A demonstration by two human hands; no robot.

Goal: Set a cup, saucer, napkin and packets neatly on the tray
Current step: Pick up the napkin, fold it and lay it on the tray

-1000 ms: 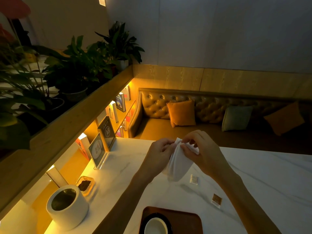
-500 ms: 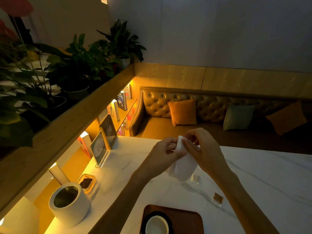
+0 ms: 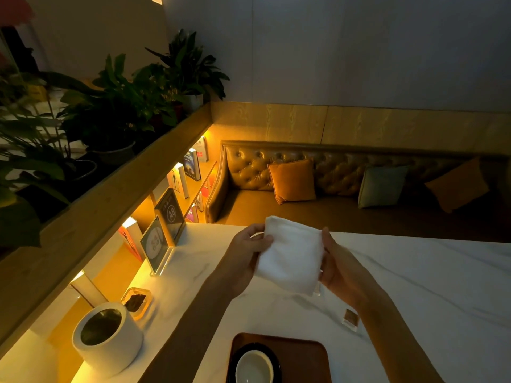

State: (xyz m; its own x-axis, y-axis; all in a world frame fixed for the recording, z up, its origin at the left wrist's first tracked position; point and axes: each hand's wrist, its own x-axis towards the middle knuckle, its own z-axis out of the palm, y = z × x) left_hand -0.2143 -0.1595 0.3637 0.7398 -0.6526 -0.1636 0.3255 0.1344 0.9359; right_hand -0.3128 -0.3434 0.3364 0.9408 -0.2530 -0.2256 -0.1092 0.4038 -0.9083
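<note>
A white napkin (image 3: pixel 290 254) is stretched flat in the air above the marble table. My left hand (image 3: pixel 244 254) grips its left edge and my right hand (image 3: pixel 338 268) grips its right edge. At the bottom edge of the view lies a brown wooden tray (image 3: pixel 304 357). On its left part stands a white cup (image 3: pixel 254 367) on a black saucer (image 3: pixel 273 355). A small brown packet (image 3: pixel 350 319) lies on the table right of the tray, beside my right forearm. A second packet (image 3: pixel 317 291) peeks out under the napkin's lower corner.
A white cylindrical pot (image 3: pixel 106 338) and a small clear dish (image 3: pixel 137 301) stand at the table's left edge. Acrylic sign stands (image 3: pixel 156 244) rise behind them by the lit bookshelf. A tufted sofa with cushions (image 3: pixel 293 179) runs beyond the table's far edge.
The napkin was bunched and hanging between both hands; now it is spread into a flat square, with my hands moved apart to its two sides.
</note>
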